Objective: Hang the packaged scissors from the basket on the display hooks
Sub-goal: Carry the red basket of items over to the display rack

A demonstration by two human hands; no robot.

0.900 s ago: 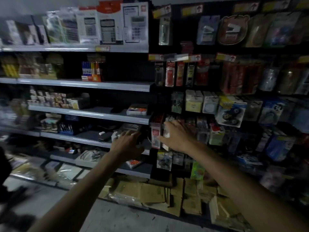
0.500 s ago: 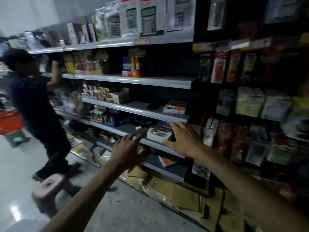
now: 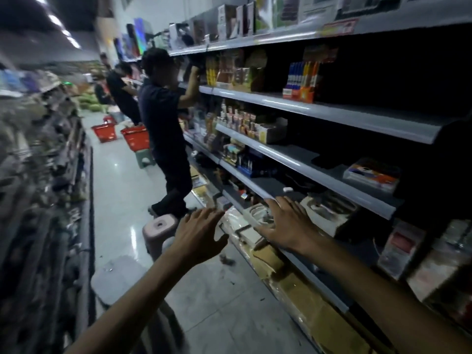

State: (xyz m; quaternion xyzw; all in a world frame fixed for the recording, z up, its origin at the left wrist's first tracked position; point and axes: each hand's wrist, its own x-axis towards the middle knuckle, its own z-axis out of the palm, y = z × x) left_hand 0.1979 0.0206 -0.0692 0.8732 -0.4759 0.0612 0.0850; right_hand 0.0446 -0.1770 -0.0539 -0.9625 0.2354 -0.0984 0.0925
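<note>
— Both grips first: how do they stand?

— Open, each of them. The left grip (image 3: 198, 237) reaches out over the aisle with its fingers spread and holds nothing. The right grip (image 3: 288, 226) is spread palm-down in front of a low shelf edge, also with nothing in it. Whether it touches that edge I cannot tell.

— And around them, biggest thing first?

— Grey shelving (image 3: 332, 116) fills the right side, tier over tier, stocked with boxes and packs. The glossy floor (image 3: 120, 190) runs down the aisle to its left. A person in dark clothes (image 3: 163, 129) stands at the shelving farther along, one arm raised to an upper tier, with more people (image 3: 122, 93) beyond.

— The basket?

— The nearer red basket (image 3: 135, 136) and the farther red basket (image 3: 104, 131) are down the aisle, beside that person. Their contents are too far off to read.

— The scissors?

— I cannot pick out the packaged scissors; neither grip carries them. The hanging packets (image 3: 401, 247) at lower right, beyond the right forearm, are blurred, and the display hooks that bear them are too dark to make out.

— Smaller things?

— A pink stool (image 3: 159, 226) stands just beyond the left grip, by the person's feet. A green stool (image 3: 144, 159) shows right under the nearer red basket. A pack of blue and orange pens (image 3: 301, 80) stands on an upper tier.
</note>
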